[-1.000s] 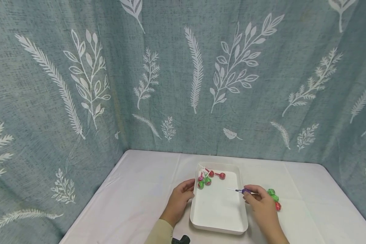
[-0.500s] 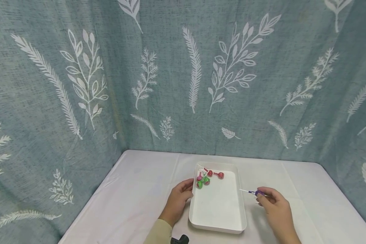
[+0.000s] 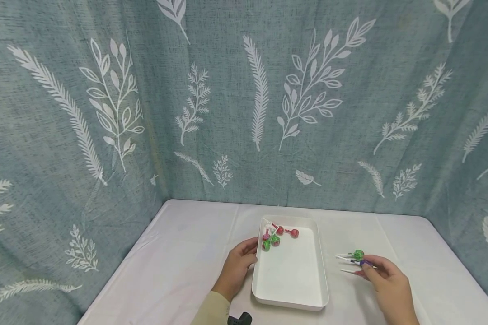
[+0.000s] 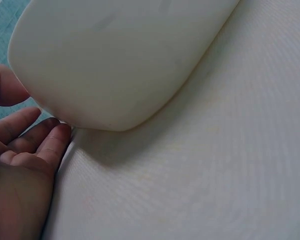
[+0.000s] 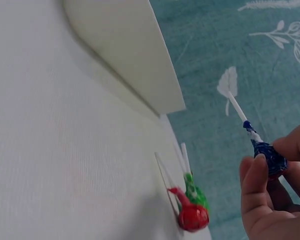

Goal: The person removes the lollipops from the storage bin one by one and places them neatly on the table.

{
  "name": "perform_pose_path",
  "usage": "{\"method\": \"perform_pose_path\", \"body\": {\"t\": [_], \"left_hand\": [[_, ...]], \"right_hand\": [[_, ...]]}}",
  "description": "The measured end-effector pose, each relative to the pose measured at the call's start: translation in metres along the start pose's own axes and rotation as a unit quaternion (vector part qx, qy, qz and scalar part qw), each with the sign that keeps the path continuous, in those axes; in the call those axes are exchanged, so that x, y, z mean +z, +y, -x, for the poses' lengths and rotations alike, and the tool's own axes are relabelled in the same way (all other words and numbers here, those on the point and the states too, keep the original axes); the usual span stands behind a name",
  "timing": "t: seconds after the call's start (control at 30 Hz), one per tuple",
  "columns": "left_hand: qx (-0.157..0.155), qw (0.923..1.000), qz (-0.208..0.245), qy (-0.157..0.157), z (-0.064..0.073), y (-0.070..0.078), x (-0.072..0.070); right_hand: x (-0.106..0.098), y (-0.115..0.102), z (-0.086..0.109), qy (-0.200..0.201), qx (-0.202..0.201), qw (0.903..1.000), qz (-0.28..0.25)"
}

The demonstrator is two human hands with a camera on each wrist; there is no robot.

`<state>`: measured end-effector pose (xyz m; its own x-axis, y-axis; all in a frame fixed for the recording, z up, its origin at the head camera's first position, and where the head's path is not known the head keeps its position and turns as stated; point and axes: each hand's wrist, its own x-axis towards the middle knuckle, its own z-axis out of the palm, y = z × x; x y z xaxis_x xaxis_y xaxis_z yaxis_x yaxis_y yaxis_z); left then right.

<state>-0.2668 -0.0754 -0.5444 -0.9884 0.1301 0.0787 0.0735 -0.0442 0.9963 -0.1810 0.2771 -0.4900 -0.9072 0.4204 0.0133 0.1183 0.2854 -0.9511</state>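
My right hand [image 3: 392,286] pinches a lollipop in a blue-purple wrapper [image 5: 268,156] between thumb and fingers, its white stick pointing left in the head view. Under and beside that hand, to the right of the tray, lie a green lollipop [image 3: 358,254] and a red lollipop [image 5: 193,217], partly covered by the fingers in the head view. A white rectangular tray [image 3: 293,280] lies on the table, with my left hand [image 3: 236,271] touching the outside of its left wall, fingertips right at the edge.
Inside the tray, near its far left corner, several wrapped lollipops lie grouped, among them a green one [image 3: 266,246] and a red one [image 3: 294,233]. A white cloth covers the table [image 3: 187,253]. Behind it hangs a blue-green curtain [image 3: 227,113] with white leaf patterns.
My right hand has moved right, away from over the tray's right rim, carrying the blue-purple lollipop to beside the green and red ones. My left hand stays at the tray.
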Motion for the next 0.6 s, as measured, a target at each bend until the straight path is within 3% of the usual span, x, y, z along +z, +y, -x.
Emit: {"method": "perform_pose_path", "body": {"t": [0.4, 0.6], "left_hand": [[-0.010, 0.9999, -0.005, -0.002, -0.002, -0.002, 0.001], [-0.011, 0.9997, -0.019, 0.003, 0.000, 0.002, 0.002]], "right_hand": [[-0.022, 0.020, -0.005, -0.025, 0.044, 0.9968, 0.062], [-0.024, 0.029, -0.010, -0.013, 0.058, 0.9969, 0.052]]}}
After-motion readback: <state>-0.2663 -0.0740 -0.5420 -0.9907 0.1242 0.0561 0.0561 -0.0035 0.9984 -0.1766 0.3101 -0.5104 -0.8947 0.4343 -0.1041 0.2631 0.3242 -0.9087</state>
